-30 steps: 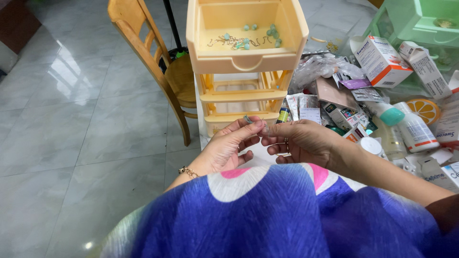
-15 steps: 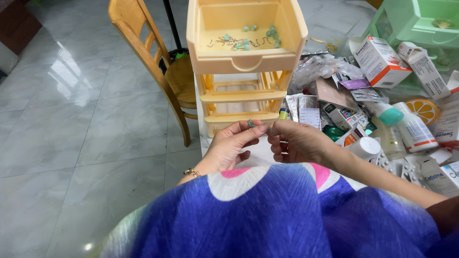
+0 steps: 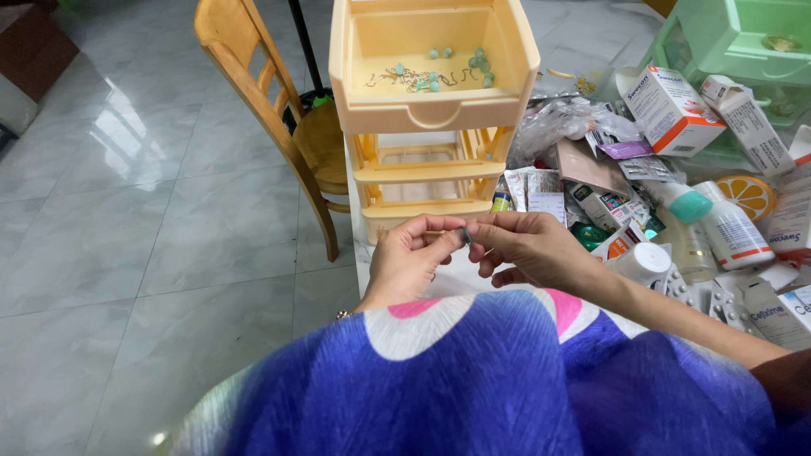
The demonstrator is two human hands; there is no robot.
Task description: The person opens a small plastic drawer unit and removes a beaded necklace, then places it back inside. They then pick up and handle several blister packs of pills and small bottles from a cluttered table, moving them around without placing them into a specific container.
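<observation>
1. A shiny floor (image 3: 152, 219) of big pale grey tiles is seen on the left side, with window light bouncing off it.
2. A wooden chair (image 3: 279, 118) is stood on the floor, just beside the left side of the drawer tower.
3. A white table (image 3: 460, 272) is seen under the hands; only a small bare bit of it shows near its front edge.
4. A cream plastic drawer tower (image 3: 422, 177) is stood at the table's left edge. Its top drawer (image 3: 432, 105) is pulled out, and small green beads and thin gold bits are lying inside.
5. A big heap of boxes, bottles and pill packets (image 3: 676, 186) is piled over the right side of the table.
6. The left hand (image 3: 410, 262) and the right hand (image 3: 532, 249) are held together above the front edge, just in front of the tower.
7. A tiny grey-green bead piece (image 3: 464, 234) is pinched between the fingertips of both hands, where they meet.
8. It is too small for its long side or pointing end to be told.
</observation>
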